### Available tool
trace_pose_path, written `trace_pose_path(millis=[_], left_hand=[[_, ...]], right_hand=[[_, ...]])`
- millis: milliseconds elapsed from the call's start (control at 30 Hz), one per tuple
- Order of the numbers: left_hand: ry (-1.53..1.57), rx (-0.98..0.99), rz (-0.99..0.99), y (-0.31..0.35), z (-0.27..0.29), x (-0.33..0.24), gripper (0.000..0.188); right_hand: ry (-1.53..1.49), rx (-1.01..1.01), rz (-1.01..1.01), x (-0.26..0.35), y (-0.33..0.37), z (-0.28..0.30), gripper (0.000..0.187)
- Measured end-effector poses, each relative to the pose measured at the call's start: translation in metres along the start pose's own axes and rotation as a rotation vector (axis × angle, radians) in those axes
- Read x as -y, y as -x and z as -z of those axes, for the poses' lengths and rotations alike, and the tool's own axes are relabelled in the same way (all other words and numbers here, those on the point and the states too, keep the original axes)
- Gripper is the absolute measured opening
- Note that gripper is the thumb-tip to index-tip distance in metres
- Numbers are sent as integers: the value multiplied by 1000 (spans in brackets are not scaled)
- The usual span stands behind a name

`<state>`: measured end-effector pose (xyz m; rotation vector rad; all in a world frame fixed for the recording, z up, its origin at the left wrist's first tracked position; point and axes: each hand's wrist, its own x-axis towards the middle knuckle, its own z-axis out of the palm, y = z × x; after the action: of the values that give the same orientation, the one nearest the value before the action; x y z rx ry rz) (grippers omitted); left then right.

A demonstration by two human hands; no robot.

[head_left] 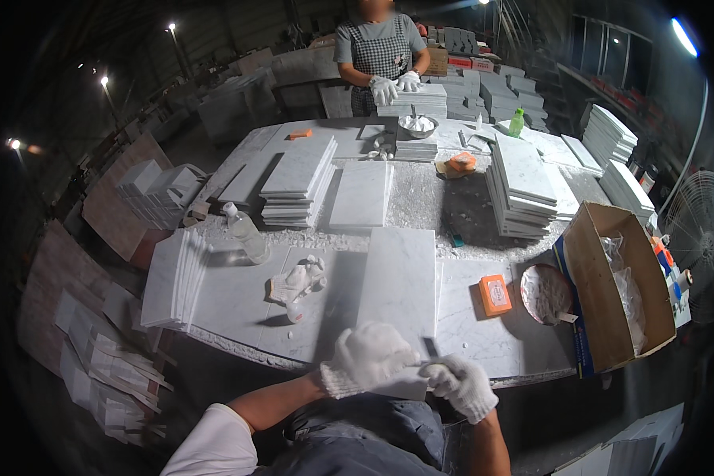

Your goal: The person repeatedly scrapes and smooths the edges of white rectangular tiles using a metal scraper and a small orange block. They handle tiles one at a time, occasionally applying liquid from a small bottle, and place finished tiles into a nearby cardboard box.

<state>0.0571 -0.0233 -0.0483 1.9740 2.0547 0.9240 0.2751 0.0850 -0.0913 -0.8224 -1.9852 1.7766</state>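
Note:
In front of me a long white marble slab (397, 274) with grey veins lies on top of at least one other, its near end toward my body. My right hand (462, 386), in a white knitted glove, is closed round a small scraper with a flat dark blade (430, 347) pointing up and away. Also gloved, my left hand (367, 357) is over the slab's near end. Its fingers are bent together toward the right hand, close to the scraper; what they pinch, if anything, is hidden. Left of the slab lie crumpled white gloves (297, 279).
An orange box (495, 295), a bowl of pale paste (546, 293) and an open carton (619, 289) stand at right. At left are a clear bottle (247, 235) and leaning slabs (173, 278). Slab stacks (297, 178) stand farther back. Across the table, a gloved person (381, 59) touches another stack.

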Motion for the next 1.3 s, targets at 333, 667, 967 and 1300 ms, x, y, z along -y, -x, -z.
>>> trace_pose_path(millis=[333, 667, 967, 1300], left_hand=[[-649, 108, -242, -78, -55, 103, 75], [-599, -40, -67, -207, -70, 185, 59], [-536, -111, -73, -250, -73, 211, 46], [-606, -217, -229, -175, -63, 169, 47]], right_hand=[[-275, -369, -218, -39, -34, 14, 34], [-168, -559, -149, -88, -72, -4, 27], [182, -684, 82, -101, -73, -16, 22], [-71, -642, 72, -85, -68, -17, 27]])
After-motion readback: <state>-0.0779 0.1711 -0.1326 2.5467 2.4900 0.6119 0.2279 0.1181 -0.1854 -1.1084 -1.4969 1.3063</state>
